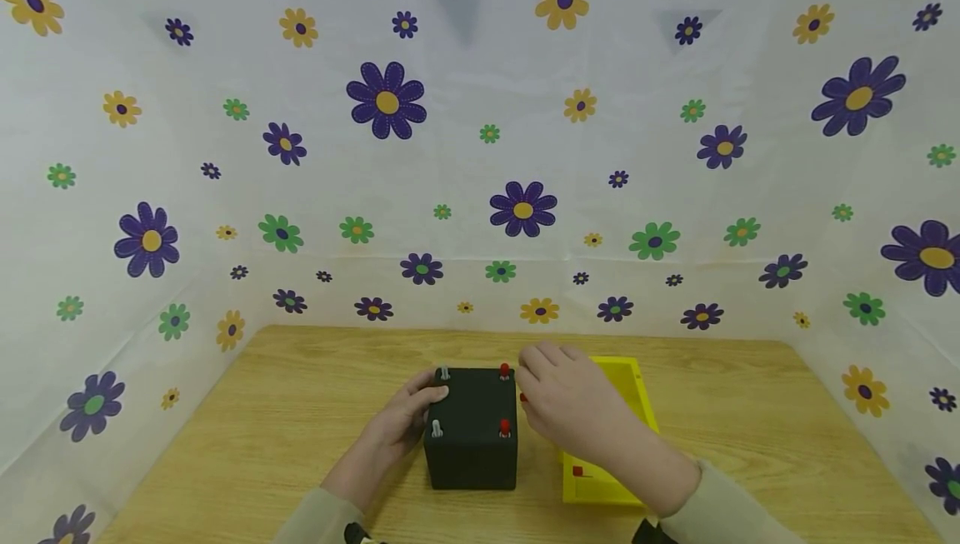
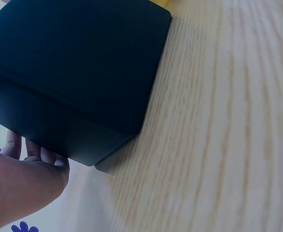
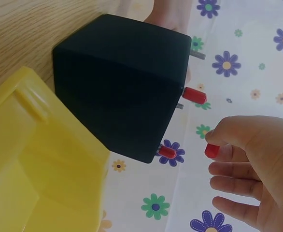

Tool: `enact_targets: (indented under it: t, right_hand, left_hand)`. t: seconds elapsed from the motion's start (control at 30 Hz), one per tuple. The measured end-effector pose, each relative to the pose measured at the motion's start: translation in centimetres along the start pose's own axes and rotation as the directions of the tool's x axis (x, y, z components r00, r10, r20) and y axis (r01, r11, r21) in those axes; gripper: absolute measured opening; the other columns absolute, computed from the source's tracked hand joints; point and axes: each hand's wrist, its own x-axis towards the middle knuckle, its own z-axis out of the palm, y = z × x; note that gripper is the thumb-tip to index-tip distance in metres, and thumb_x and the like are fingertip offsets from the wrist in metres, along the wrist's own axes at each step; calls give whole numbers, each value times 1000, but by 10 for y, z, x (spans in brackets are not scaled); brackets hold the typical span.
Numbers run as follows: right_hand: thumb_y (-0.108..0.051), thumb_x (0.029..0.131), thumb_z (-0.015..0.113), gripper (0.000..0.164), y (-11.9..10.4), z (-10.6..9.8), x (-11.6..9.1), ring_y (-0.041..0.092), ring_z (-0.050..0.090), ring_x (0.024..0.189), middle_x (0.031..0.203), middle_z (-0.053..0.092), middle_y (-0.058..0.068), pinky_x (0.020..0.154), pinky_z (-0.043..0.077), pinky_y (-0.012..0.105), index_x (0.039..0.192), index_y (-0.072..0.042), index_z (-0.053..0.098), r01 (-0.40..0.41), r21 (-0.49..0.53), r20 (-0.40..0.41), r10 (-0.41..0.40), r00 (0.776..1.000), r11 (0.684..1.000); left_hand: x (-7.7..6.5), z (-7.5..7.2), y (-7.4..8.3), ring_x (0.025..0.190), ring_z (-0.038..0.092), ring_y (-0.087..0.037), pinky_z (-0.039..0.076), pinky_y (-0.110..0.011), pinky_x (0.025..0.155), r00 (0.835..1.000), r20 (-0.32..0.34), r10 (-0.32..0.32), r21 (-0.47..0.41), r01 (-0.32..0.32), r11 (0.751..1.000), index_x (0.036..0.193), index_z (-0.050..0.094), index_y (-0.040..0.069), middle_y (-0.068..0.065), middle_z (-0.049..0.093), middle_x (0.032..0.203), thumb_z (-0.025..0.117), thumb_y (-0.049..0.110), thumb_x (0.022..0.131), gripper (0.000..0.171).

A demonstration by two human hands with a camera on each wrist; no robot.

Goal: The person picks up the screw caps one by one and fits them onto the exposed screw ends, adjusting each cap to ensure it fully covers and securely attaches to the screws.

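Observation:
A black box (image 1: 471,402) stands on the table with threaded metal posts on its top. Two red caps (image 1: 505,426) cover the posts on the right side; the left posts (image 1: 437,427) are bare metal. My left hand (image 1: 405,417) grips the box's left side, thumb over the top edge and fingers round the far side. Between thumb and index finger, my right hand (image 1: 570,398) pinches another small red cap (image 3: 211,150), just right of the box. Its other fingers are loosely bent in the right wrist view.
Right of the box sits a yellow tray (image 1: 600,494), partly hidden under my right forearm. One red cap (image 1: 577,471) lies in its near end. A white flower-print sheet (image 1: 480,169) walls the wooden table (image 1: 322,394) at the back and sides.

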Motion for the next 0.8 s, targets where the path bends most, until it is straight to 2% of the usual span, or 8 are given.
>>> enact_targets:
  t: [0.2,0.53,0.8]
  right_hand:
    - [-34,89,85,29,-2,-1,2,19,63,104,115,70,2,92,58,31,108,-15,75,-12,38,17,11,1000,999]
    - [-39,90,85,34,-8,-2,5,19,64,108,118,70,1,97,58,32,113,-15,75,-29,69,61,25,998,997]
    - [-42,90,85,36,-12,-2,8,19,64,109,120,70,2,98,58,32,111,-16,74,-1,38,62,-2,998,999]
  left_hand:
    - [0,0,1,96,70,-4,54,-22,92,1000,-4,-3,3,3,1000,146,52,10,13,74,105,60,17,102,45]
    - [-2,1,1,95,70,-4,54,-22,92,1000,10,2,0,-2,1000,138,57,13,13,73,104,59,18,102,37]
    - [-2,2,2,94,71,-3,54,-21,91,1000,-4,-5,0,5,1000,148,49,7,13,73,104,60,17,102,49]
